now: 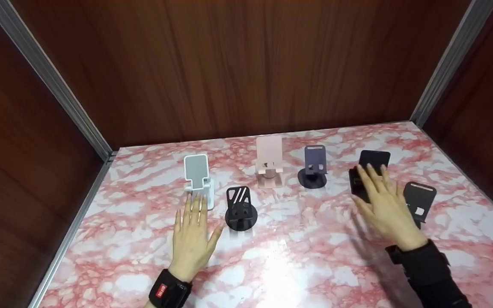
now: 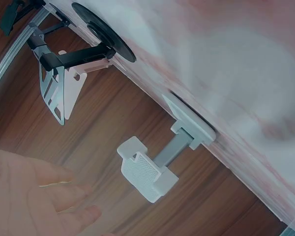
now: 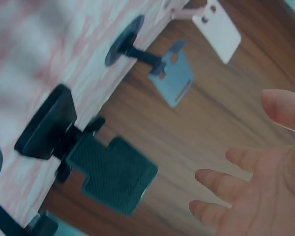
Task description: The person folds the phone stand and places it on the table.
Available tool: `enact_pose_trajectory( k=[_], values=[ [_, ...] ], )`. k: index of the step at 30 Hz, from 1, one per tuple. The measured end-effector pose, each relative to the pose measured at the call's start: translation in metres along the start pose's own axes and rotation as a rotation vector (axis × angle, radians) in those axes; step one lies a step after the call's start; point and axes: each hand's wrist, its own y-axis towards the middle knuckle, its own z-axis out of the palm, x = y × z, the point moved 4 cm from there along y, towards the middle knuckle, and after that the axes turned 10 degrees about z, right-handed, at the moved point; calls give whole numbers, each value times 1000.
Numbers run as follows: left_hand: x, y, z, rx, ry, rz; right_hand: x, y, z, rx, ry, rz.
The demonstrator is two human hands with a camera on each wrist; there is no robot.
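Watching remotely, I see the left hand [image 1: 191, 246] straight-fingered and empty, the white phone stand [image 1: 196, 167] just ahead, its long axis roughly following the fingers; the right hand [image 1: 387, 209], likewise extended, empty, fronts the blocky black stand [image 1: 375, 157]

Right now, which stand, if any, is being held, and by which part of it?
Nothing is held. The left hand is near the white stand, the right hand near a black stand, both open, with gaps visible in the wrist views.
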Motion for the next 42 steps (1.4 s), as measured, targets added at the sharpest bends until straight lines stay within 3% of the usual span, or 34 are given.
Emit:
enact_pose_trajectory(
  k=[16, 23, 29, 35, 42],
  values=[
    [-23, 13, 0, -45, 16, 112, -61, 4, -33, 29, 3, 176],
    [-37, 12, 7, -22, -17, 135, -86, 1, -42, 2, 23, 175],
    [-45, 13, 13, -9, -19, 156, -104, -1, -46, 32, 79, 211],
    [-54, 16, 16, -23, -16, 207, -115, 2, -47, 9, 156, 248],
    [-63, 19, 22, -41, -18, 243, -131, 1, -44, 13, 365, 315]
  ],
)
